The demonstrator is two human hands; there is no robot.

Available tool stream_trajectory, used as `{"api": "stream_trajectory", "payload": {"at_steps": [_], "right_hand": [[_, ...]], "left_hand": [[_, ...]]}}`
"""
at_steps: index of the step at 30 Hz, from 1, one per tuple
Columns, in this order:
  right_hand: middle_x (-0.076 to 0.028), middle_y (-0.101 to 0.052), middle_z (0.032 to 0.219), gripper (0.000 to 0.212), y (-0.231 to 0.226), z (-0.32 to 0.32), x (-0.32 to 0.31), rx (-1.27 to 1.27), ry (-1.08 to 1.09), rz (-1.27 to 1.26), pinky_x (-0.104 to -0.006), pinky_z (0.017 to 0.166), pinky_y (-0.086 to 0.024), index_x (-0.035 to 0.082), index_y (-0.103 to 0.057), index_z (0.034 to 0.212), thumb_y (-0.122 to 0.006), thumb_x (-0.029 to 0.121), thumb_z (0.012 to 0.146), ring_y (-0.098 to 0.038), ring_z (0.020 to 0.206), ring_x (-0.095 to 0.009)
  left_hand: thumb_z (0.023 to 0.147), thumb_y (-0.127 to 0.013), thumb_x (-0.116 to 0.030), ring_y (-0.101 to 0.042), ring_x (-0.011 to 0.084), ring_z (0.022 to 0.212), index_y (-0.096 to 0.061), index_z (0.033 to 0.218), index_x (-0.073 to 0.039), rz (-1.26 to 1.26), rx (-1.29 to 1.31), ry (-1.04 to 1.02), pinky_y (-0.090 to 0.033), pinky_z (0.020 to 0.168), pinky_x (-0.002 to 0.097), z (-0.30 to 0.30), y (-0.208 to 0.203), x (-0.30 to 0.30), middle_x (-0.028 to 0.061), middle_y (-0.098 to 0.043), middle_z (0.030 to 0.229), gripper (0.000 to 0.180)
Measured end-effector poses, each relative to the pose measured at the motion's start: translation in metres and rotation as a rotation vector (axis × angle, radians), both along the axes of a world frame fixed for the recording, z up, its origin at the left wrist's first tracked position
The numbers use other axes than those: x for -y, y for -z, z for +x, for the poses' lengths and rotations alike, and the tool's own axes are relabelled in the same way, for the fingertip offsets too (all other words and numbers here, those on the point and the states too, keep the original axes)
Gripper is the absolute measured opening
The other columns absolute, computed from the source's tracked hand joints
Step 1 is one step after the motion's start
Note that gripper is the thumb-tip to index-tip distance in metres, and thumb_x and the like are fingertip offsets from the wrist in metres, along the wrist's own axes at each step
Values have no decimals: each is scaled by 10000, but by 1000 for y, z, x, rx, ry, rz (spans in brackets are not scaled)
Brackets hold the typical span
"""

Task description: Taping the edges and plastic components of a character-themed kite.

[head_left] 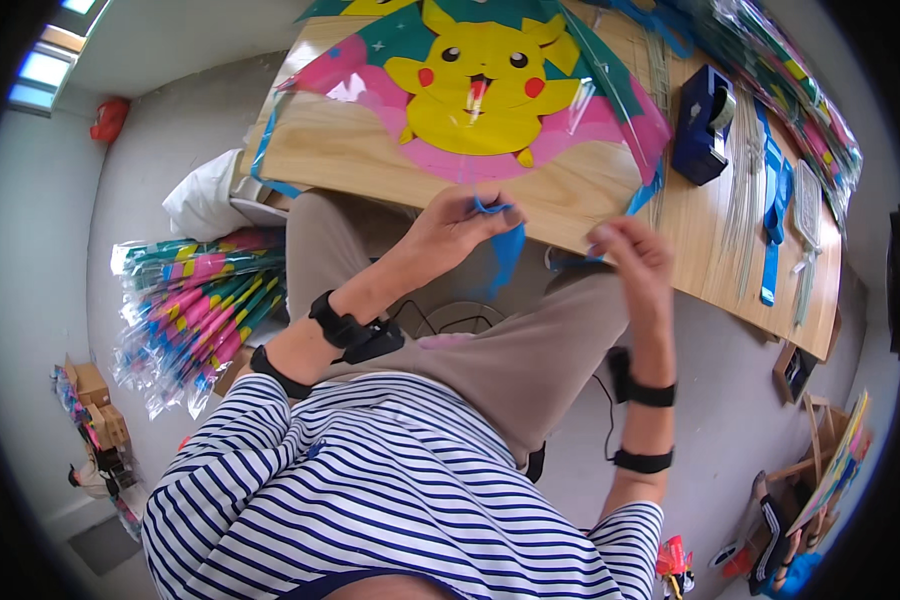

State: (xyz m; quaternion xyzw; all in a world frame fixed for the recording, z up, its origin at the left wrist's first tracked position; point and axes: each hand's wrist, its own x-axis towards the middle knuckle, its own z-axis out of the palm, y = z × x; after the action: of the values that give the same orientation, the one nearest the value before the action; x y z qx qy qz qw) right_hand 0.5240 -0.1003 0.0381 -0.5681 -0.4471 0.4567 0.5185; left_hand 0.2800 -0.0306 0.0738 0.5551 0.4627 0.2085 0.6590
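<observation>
My left hand (467,222) is closed at the near edge of the table, pinching a blue ribbon (508,260). The ribbon loops around the fingertips and its loose end hangs over my lap. To the right, my right hand (638,255) is raised by the table edge with its fingers curled into a pinch; whatever may be between the fingertips is too small and blurred to tell. Beyond both hands lies a flat kite (480,95) of green, pink and yellow film with a yellow cartoon animal on it. Blue ribbon tails stick out at its side corners.
On the wooden table (370,150), a dark blue tape dispenser (698,130) stands right of the kite, beside thin rods (742,220) and blue ribbon strips (777,195). Film-wrapped bundles lie at the far right (800,95) and left of my leg (205,300). Another person (767,545) is at lower right.
</observation>
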Motion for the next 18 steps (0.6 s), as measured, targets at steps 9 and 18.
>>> {"api": "stream_trajectory", "payload": {"at_steps": [9,18], "right_hand": [[-60,-625,995,319,-49,-127,16,-104,16,64,-275,849,-472,-28,-607,1060,-745,142,827,-583,940,-132],[43,-501,702,88,-73,-173,4,-26,21,53,-202,604,-340,-7,-605,795,-675,21,839,-436,689,-44]], "left_hand": [[917,-665,-126,-602,76,849,-678,982,0,275,185,-39,-486,754,236,-55,-19,12,16,-673,903,143],[828,-653,70,-631,92,907,-629,1076,13,155,440,-67,-531,820,265,-90,-11,35,39,-667,980,255]]}}
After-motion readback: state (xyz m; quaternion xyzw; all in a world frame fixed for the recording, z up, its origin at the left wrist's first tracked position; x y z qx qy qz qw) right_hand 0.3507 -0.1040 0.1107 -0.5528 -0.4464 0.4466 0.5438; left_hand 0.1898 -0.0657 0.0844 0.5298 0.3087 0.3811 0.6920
